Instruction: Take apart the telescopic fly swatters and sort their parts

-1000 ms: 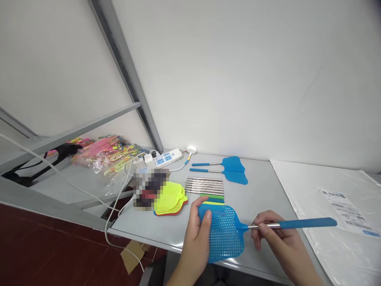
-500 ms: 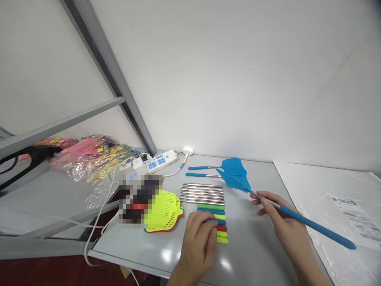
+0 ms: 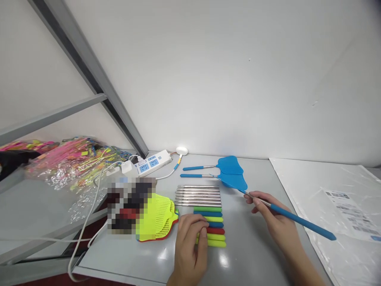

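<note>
right hand (image 3: pixel 275 225) pinches a blue swatter (image 3: pixel 297 219) by its shaft (image 3: pixel 266 203); left hand (image 3: pixel 189 247) covers coloured grips (image 3: pixel 216 230), hold unclear. swatter seems light, bendy-headed; its stiff shaft suits gripping.

Wall (image 3: pixel 190 79): white, is rising behind the table, bearing small marks (image 3: pixel 314 104) at right
Table (image 3: pixel 253 254): grey, is reflecting light in bright spots (image 3: pixel 223 260)
Post (image 3: pixel 92 75): grey metal, is slanting down leftward of the table, meeting a crossbar (image 3: pixel 53 114)
Shelf (image 3: pixel 18 214): grey, is standing at left
Floor (image 3: pixel 56 279): dark red, is peeking out below
</note>
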Demonstrator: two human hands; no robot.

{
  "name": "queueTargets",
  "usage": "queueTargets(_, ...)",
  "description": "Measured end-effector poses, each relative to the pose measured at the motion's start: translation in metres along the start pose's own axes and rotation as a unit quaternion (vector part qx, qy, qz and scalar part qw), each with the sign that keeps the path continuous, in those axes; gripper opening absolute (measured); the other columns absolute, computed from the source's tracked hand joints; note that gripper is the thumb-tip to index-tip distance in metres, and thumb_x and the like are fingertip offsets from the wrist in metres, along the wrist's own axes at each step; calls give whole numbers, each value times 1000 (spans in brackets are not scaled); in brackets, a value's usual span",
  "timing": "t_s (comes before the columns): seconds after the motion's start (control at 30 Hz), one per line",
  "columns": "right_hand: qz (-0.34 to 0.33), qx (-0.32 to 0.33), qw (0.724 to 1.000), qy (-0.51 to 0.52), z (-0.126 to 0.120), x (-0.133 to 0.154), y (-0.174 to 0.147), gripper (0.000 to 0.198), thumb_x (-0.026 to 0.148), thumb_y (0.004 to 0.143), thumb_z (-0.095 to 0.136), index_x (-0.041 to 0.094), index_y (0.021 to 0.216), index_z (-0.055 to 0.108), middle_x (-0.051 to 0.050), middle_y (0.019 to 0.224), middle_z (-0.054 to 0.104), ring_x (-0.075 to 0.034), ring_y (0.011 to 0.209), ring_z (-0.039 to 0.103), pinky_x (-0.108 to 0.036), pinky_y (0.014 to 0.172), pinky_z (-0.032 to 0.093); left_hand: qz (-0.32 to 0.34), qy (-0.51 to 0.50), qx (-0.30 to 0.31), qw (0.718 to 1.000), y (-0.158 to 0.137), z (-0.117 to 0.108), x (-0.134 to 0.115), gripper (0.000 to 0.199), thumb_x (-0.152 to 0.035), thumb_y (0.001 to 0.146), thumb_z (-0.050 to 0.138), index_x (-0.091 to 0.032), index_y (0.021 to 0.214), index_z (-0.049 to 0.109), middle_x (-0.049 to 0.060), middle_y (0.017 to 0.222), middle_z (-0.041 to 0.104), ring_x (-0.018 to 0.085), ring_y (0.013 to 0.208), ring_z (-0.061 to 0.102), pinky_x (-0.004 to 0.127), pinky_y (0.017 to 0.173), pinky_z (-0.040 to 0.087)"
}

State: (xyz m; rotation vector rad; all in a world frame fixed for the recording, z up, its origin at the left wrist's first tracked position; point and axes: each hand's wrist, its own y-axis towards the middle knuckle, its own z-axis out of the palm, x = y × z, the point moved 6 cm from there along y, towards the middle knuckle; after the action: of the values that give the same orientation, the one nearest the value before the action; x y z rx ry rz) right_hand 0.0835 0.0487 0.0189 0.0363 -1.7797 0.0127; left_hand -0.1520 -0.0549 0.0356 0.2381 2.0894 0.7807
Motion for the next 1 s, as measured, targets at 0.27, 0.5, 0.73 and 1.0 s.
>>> queueTargets(0.27, -11, 14, 1000, 15, 3, 0, -1, 27, 46, 88, 62, 25, 103, 69, -6, 98, 74, -21, 87, 66, -28, 69, 55, -5, -4, -1, 1000, 1, 0, 1, 23, -4, 89, 47, -20, 101, 59, 7, 100, 59, 20, 94, 56, 37, 81, 45)
queueTargets(0.5, 2, 22, 999, 35, 2, 0, -2, 28, 46, 87, 62, 25, 103, 69, -7, 97, 74, -22, 88, 67, -28, 68, 55, -8, -7, -12, 1000, -2, -4, 2, 22, -5, 89, 47, -20, 99, 59, 7, 99, 59, 20, 94, 56, 36, 80, 45)
queueTargets(0.73, 5, 11, 999, 38, -2, 1, -1, 30, 48, 85, 65, 23, 102, 69, -8, 94, 75, -24, 87, 67, -29, 66, 56, 6, 6, -63, 998, -6, -17, -3, 22, -4, 88, 46, -19, 97, 60, 6, 96, 59, 20, 91, 56, 38, 80, 45)
queueTargets(1.0, -11, -25, 1000, 10, -13, 2, -4, 33, 49, 83, 64, 23, 102, 69, -8, 95, 74, -24, 82, 67, -30, 65, 57, 13, 156, -113, 981, -19, -57, 11, 23, -5, 86, 54, -20, 102, 62, 8, 98, 62, 24, 95, 57, 41, 83, 44)
